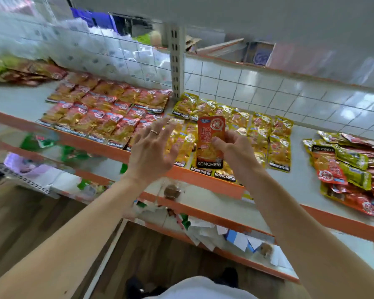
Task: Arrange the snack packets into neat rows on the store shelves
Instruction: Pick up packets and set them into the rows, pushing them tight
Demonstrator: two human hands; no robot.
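My right hand (233,151) holds an orange-red KONCHEW snack packet (211,141) upright, thumb on its front, above the front of the shelf (300,184). My left hand (153,145) hovers just left of it with fingers spread, a ring on one finger, holding nothing. Red packets (99,108) lie in neat rows on the shelf's left part. Yellow packets (266,134) lie in rows behind and under my hands. A loose heap of mixed red and yellow-green packets (350,169) sits at the shelf's right end.
A slotted metal upright (177,61) and a wire grid back (257,91) stand behind the packets. Another shelf (225,9) hangs close overhead. Lower shelves (220,214) with orange edges hold scattered wrappers and papers. More packets (28,72) lie far left.
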